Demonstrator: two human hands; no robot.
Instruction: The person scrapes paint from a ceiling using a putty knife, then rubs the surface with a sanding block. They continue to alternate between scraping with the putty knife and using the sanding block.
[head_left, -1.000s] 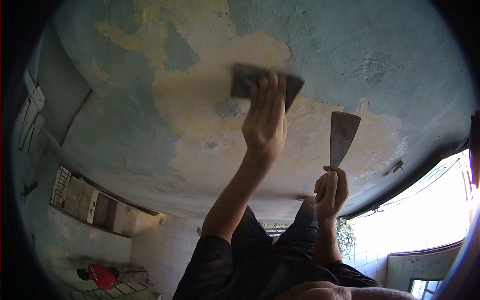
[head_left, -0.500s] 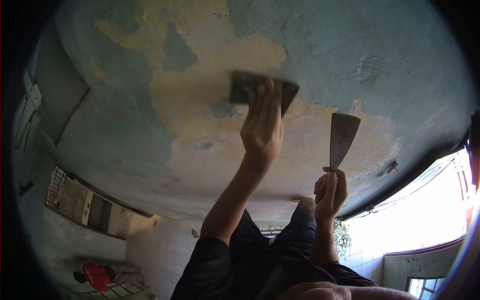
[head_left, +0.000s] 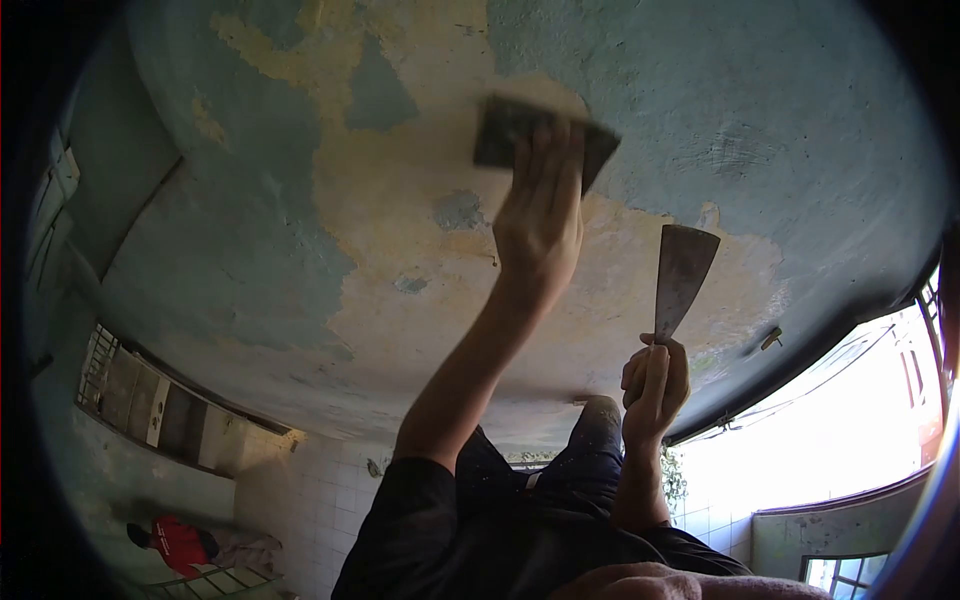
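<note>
A dark sheet [head_left: 500, 133], blurred at its edges, lies against the peeling ceiling [head_left: 400, 240]. My left hand [head_left: 545, 200] presses it there, fingers together over its right part; whether it is sandpaper or a pad I cannot tell. Lower and to the right, my right hand [head_left: 657, 388] is closed round the handle of a wide scraper [head_left: 684, 275], its blade pointing up and apart from my left hand. The ceiling shows bare yellowish patches among blue-green paint.
At the lower left a person in a red shirt [head_left: 180, 545] is beside a metal railing [head_left: 215, 580]. A shelf-like opening [head_left: 165, 410] is at the left, a bright opening [head_left: 830, 400] at the right. A small fixture [head_left: 772, 338] sticks out near the right edge.
My left hand and the dark sheet have moved up and slightly right over the surface. My right hand still holds the scraper in nearly the same place. The view has shifted slightly.
</note>
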